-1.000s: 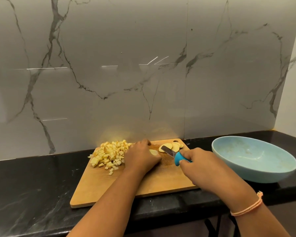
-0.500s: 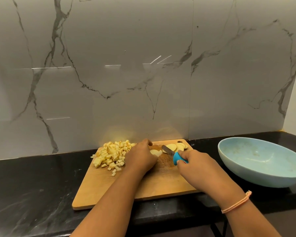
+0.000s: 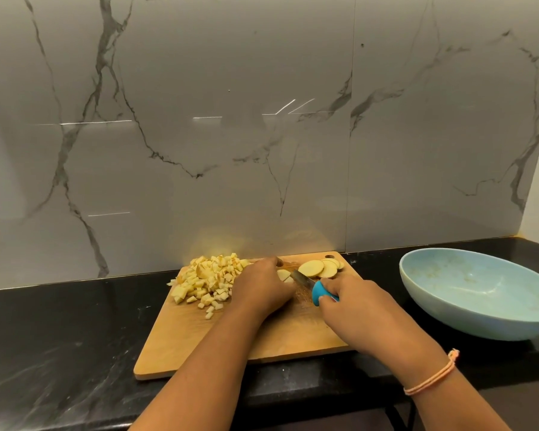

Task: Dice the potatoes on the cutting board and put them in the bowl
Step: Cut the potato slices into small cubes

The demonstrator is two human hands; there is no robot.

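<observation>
Because your left hand (image 3: 262,287) pins the potato piece (image 3: 283,274) with curled fingers just beside the knife (image 3: 302,279) your right hand (image 3: 355,303) clamps, a slip could nick them.

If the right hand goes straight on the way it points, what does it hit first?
The right hand points its knife at the potato piece under the left hand; it would likely meet that first, though depth is unclear.

Left grip (image 3: 262,287) covers most of the potato piece (image 3: 283,274) beneath it; its fingertips are unseen. Right grip (image 3: 352,301) conceals most of the knife handle (image 3: 318,293). Bowl (image 3: 479,281) is cut off at the right edge.
</observation>
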